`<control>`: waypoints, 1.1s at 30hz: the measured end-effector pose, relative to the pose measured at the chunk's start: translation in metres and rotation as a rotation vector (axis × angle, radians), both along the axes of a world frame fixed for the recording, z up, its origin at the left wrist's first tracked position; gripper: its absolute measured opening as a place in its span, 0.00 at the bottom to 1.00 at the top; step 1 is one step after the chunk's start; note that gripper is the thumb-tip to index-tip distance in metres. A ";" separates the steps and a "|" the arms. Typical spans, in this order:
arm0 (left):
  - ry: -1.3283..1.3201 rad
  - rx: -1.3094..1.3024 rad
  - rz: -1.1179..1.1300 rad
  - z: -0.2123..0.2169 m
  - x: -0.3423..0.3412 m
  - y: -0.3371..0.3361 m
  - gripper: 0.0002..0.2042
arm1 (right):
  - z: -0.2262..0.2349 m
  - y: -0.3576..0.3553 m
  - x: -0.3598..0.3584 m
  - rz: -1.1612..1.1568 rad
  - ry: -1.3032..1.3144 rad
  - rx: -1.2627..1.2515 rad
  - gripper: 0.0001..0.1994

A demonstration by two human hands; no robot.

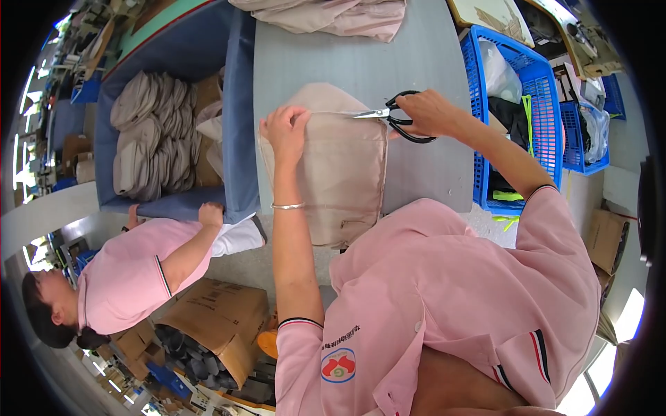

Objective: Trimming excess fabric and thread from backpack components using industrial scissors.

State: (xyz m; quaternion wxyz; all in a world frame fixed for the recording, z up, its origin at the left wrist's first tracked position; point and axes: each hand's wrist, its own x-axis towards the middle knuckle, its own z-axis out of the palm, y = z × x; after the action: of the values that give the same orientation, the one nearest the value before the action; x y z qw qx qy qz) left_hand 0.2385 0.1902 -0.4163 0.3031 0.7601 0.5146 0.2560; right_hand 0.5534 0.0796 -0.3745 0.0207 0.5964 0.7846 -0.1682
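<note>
A beige fabric piece [338, 177], sewn like a bag with seams along its side and lower part, lies on the grey table and hangs over its near edge. At its upper left, my left hand [284, 133] is closed, pinching the cloth. My right hand [427, 114] is wrapped around the black handles of a pair of scissors [381, 113]. The metal blades point left and lie across the fabric near a horizontal seam line. Whether the blades are cutting cloth or a thread is too small to tell.
More beige fabric [333, 15] lies at the table's far end. To the left, a blue-lined bin [239, 111] holds stacked beige pieces, and a co-worker [139, 263] grips its edge. Blue baskets [480, 125] with bags stand right. A cardboard box [222, 312] sits lower left.
</note>
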 end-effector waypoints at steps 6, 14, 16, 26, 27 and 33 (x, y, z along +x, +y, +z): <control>0.013 0.007 0.008 -0.004 -0.003 0.002 0.09 | -0.004 -0.002 -0.005 -0.040 0.014 -0.040 0.35; 0.011 0.030 0.015 -0.009 -0.002 0.002 0.08 | -0.007 0.009 -0.015 0.007 0.011 0.113 0.30; 0.009 0.028 0.028 -0.010 -0.003 0.002 0.08 | -0.002 0.007 -0.019 -0.007 -0.003 0.055 0.28; -0.011 0.081 0.009 -0.011 0.001 0.002 0.09 | -0.016 -0.004 -0.022 -0.058 0.006 0.100 0.32; 0.020 0.039 -0.014 -0.010 0.002 0.003 0.09 | -0.018 -0.004 -0.022 -0.056 -0.004 0.145 0.34; 0.003 0.019 -0.007 -0.009 0.001 0.002 0.08 | -0.018 -0.006 -0.028 -0.070 -0.017 0.194 0.37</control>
State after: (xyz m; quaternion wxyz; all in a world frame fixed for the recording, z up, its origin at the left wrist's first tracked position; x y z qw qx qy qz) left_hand 0.2399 0.1925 -0.4255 0.2962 0.7651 0.5099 0.2585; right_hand 0.5252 0.0736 -0.3926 -0.0364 0.6240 0.7757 -0.0870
